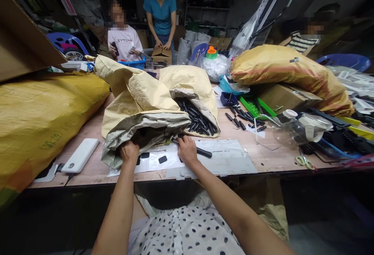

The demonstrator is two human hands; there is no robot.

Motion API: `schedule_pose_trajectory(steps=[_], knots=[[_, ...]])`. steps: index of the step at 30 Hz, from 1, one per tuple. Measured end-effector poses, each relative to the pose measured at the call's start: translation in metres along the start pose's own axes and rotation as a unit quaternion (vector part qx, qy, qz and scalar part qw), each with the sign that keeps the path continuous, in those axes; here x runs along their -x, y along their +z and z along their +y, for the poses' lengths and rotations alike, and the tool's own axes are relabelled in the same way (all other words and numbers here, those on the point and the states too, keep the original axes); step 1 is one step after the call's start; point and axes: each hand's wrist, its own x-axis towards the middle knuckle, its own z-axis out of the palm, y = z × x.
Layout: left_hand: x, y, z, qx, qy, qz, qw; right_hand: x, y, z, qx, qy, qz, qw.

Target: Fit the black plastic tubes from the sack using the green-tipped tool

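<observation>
My left hand (129, 152) reaches into the mouth of a cream paper sack (140, 91). The sack's grey lining hides the fingers. Just right of that opening, my right hand (187, 150) has its fingers curled over a black rod-shaped piece (204, 153), whose rounded end sticks out to the right. A small metallic part (174, 139) shows at the fingertips; whether it belongs to the rod, I cannot tell. Below the hands lies a clear plastic sheet (152, 163) with several black rounded squares (163, 159). Behind, a second cream sack (189, 78) spills black pen-like parts (198, 118).
A large yellow sack (49, 111) fills the left, beside a white power bank (81, 155). Rightward are a green tray (248, 105), loose black parts (240, 122), a clear jug (295, 130), scissors (304, 161) and another yellow sack (286, 68). Several people are across the table.
</observation>
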Motion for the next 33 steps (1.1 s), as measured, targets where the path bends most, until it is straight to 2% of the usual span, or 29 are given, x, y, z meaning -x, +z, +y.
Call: schedule_pose_trajectory(steps=[3, 5, 7, 10, 12, 14, 16, 25, 29, 33], knots=[[0.015, -0.002, 0.005, 0.042, 0.051, 0.042, 0.997, 0.0, 0.0, 0.0, -0.001, 0.002, -0.006, 1.0], [0.03, -0.003, 0.01, 0.095, 0.124, 0.075, 0.985, 0.0, 0.0, 0.0, -0.001, 0.003, -0.011, 1.0], [0.048, -0.005, 0.016, 0.152, 0.214, 0.073, 0.962, 0.0, 0.0, 0.0, -0.001, 0.004, -0.014, 1.0], [0.073, -0.004, 0.021, 0.211, 0.327, -0.018, 0.921, -0.001, -0.001, 0.0, -0.002, 0.005, -0.019, 1.0], [0.084, -0.001, 0.02, 0.228, 0.361, -0.091, 0.9, -0.001, -0.002, 0.0, -0.004, 0.006, -0.022, 1.0], [0.09, 0.003, 0.016, 0.235, 0.364, -0.142, 0.89, -0.001, -0.002, 0.0, -0.006, 0.006, -0.023, 1.0], [0.093, 0.006, 0.01, 0.24, 0.353, -0.166, 0.889, -0.001, -0.003, 0.0, -0.006, 0.006, -0.023, 1.0], [0.097, 0.009, 0.004, 0.213, 0.278, -0.122, 0.929, -0.001, -0.004, 0.0, -0.011, 0.01, -0.023, 1.0], [0.092, 0.011, 0.003, 0.21, 0.27, -0.144, 0.929, -0.001, -0.004, 0.0, -0.011, 0.016, -0.023, 1.0], [0.08, 0.011, 0.004, 0.21, 0.293, -0.184, 0.915, -0.002, -0.004, 0.001, -0.011, 0.01, -0.022, 1.0]])
